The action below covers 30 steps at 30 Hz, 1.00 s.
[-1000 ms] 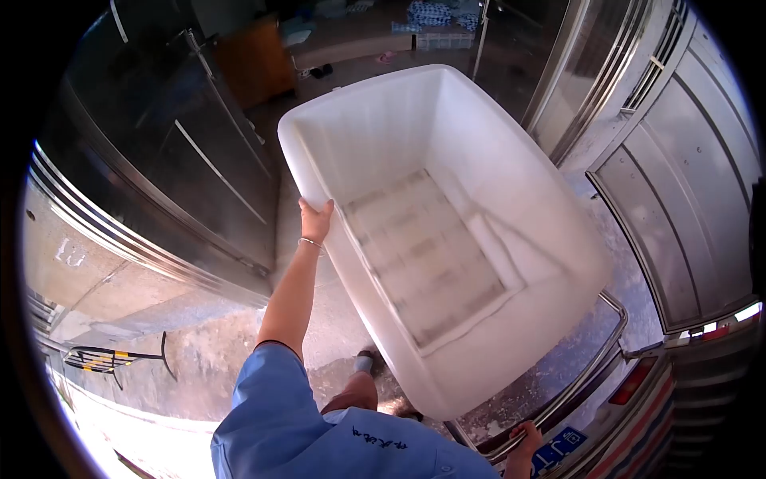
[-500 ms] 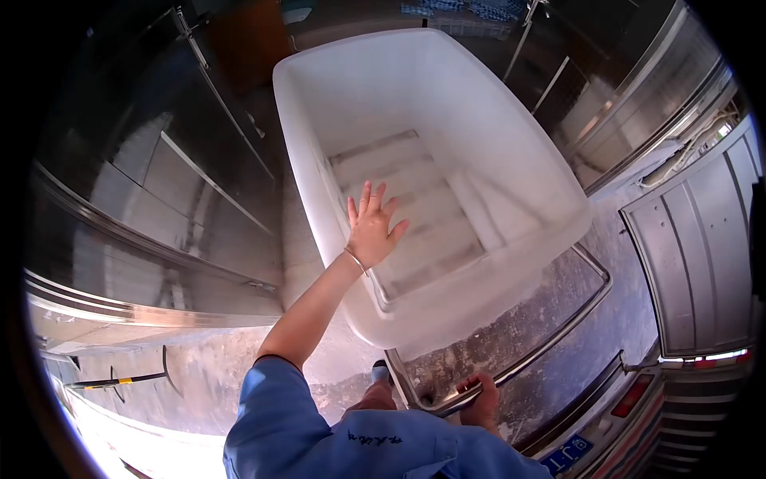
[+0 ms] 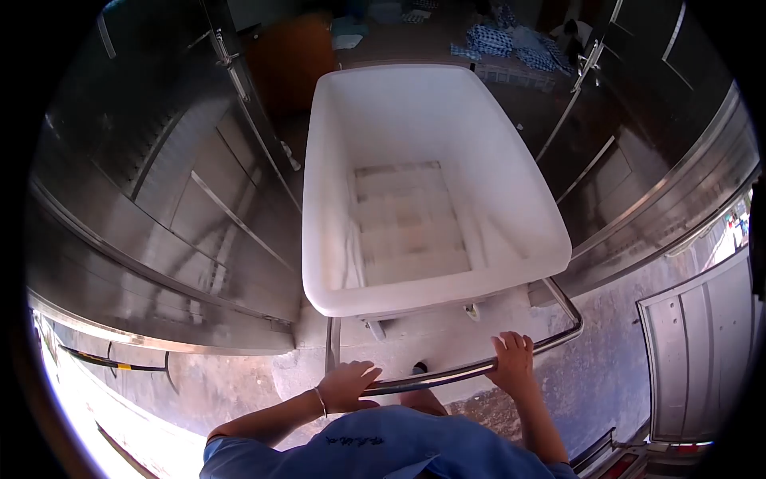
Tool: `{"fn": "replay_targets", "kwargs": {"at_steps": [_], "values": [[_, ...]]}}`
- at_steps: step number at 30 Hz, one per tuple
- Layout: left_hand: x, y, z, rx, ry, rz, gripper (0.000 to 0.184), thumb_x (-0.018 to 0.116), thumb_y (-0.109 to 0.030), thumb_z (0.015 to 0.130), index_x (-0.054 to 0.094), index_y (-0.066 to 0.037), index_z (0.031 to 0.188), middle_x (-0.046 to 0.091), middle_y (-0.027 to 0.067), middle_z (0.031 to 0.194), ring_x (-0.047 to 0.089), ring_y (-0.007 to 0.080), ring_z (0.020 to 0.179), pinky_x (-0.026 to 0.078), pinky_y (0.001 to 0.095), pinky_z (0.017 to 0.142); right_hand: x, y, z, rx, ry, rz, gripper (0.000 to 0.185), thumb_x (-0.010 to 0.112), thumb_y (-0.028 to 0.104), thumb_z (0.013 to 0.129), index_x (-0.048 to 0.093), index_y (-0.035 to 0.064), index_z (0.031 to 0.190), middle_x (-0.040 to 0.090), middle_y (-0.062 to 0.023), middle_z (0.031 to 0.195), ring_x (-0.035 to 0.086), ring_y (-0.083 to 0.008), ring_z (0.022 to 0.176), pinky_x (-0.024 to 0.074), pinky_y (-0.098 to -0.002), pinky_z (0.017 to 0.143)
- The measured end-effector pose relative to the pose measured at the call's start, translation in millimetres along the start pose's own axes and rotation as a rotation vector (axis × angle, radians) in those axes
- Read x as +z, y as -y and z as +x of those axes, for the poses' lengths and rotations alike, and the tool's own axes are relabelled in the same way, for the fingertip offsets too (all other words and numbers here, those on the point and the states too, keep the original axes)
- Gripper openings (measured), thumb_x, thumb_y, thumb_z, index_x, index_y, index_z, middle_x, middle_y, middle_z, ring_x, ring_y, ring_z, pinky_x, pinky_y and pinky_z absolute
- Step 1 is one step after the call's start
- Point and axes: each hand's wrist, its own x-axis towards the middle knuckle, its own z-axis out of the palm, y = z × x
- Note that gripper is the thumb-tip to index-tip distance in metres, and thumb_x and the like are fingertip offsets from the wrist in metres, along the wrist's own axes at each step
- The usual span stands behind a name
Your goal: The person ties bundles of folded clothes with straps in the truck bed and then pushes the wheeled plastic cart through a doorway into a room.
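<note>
A deep white plastic tub cart (image 3: pixel 435 299) stands in front of me in a doorway, with nothing visible inside but marks on its floor. A bent metal push handle (image 3: pixel 447 378) runs from the tub's near end toward my body. On the left part of this bar, my left hand (image 3: pixel 349 385), with a bangle at the wrist, is closed around it. My right hand (image 3: pixel 513 362) grips the same bar further right, fingers curled over the top. A caster (image 3: pixel 472 311) shows under the near edge of the tub.
Shiny metal doors (image 3: pixel 215 199) stand open on the left, and another metal door (image 3: pixel 630 144) on the right. Beyond the tub lie blue checked cloths (image 3: pixel 491 40) and a person (image 3: pixel 573 33). A ribbed metal panel (image 3: pixel 698 343) stands at lower right.
My left hand has come down from over the tub onto the handle. The tub now sits straighter between the doors, and more of the room beyond shows. My right hand stays on the handle.
</note>
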Motion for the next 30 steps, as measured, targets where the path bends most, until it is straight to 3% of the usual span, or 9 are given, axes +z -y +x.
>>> {"fn": "replay_targets", "kwargs": {"at_steps": [2,6,8,12,20,24,25,27,30], "values": [[-8,20,9,-0.106,-0.034,0.105,0.042,0.069,-0.028,0.071,0.060,-0.004,0.104,0.062,0.0106,0.100,0.061,0.0275,0.089,0.049,0.0372,0.077,44,-16,28,-0.084,0.673,0.071,0.036,0.073,0.034,0.059,0.062,0.0080,0.081,0.064,-0.0114,0.086,0.063,-0.0303,0.083,0.0487,-0.0406,0.074],[-28,98,23,0.107,-0.221,0.208,0.028,0.071,-0.020,0.059,0.058,-0.008,0.081,0.060,0.0060,0.078,0.060,0.0233,0.070,0.048,0.0339,0.066,74,-6,85,-0.205,0.605,0.165,0.034,0.071,0.040,0.062,0.062,0.0099,0.074,0.065,-0.0093,0.079,0.065,-0.0287,0.071,0.0505,-0.0406,0.066],[-52,135,34,0.092,-0.243,0.176,0.029,0.071,-0.021,0.058,0.057,-0.008,0.081,0.060,0.0059,0.078,0.059,0.0236,0.071,0.047,0.0341,0.066,76,13,129,-0.229,0.695,0.236,0.025,0.064,0.026,0.064,0.063,0.0082,0.083,0.065,-0.0100,0.080,0.065,-0.0295,0.077,0.0511,-0.0408,0.066],[-105,219,56,0.017,-0.265,0.293,0.030,0.072,-0.022,0.055,0.057,-0.010,0.079,0.058,0.0041,0.078,0.059,0.0233,0.077,0.047,0.0354,0.075,109,49,198,-0.324,0.455,0.416,0.030,0.071,0.035,0.066,0.061,0.0089,0.077,0.063,-0.0083,0.072,0.063,-0.0294,0.069,0.0501,-0.0396,0.060],[-203,388,118,-0.234,-0.265,0.573,0.021,0.069,-0.022,0.061,0.058,-0.012,0.075,0.056,0.0055,0.087,0.053,0.0238,0.098,0.039,0.0388,0.092,164,118,372,-0.363,0.341,0.476,0.024,0.068,0.027,0.073,0.057,0.0077,0.082,0.062,-0.0095,0.074,0.063,-0.0284,0.068,0.0508,-0.0400,0.059],[-212,474,168,-0.539,-0.379,0.752,0.026,0.066,-0.021,0.068,0.057,-0.009,0.090,0.053,0.0107,0.103,0.046,0.0280,0.112,0.033,0.0488,0.100,191,133,463,-0.309,0.291,0.468,0.025,0.068,0.028,0.073,0.058,0.0066,0.083,0.063,-0.0104,0.076,0.064,-0.0292,0.070,0.0514,-0.0407,0.060],[-218,490,184,-0.502,-0.391,0.753,0.026,0.066,-0.021,0.068,0.057,-0.009,0.090,0.053,0.0107,0.103,0.046,0.0280,0.112,0.033,0.0488,0.100,197,136,487,-0.318,0.301,0.458,0.026,0.067,0.029,0.073,0.058,0.0067,0.082,0.063,-0.0099,0.074,0.064,-0.0289,0.070,0.0514,-0.0408,0.061],[-228,512,216,-0.703,-0.319,0.558,0.039,0.067,-0.023,0.071,0.054,-0.007,0.104,0.051,0.0122,0.112,0.041,0.0294,0.120,0.029,0.0539,0.103,210,135,533,-0.319,0.305,0.440,0.026,0.067,0.030,0.074,0.059,0.0067,0.082,0.064,-0.0093,0.073,0.065,-0.0287,0.070,0.0515,-0.0409,0.062],[-259,512,271,-0.726,-0.392,0.519,0.047,0.068,-0.026,0.071,0.052,-0.007,0.110,0.051,0.0120,0.113,0.038,0.0294,0.125,0.028,0.0541,0.103,227,123,598,-0.333,0.315,0.413,0.028,0.065,0.032,0.075,0.060,0.0065,0.085,0.065,-0.0106,0.076,0.065,-0.0293,0.072,0.0520,-0.0420,0.064]]}}
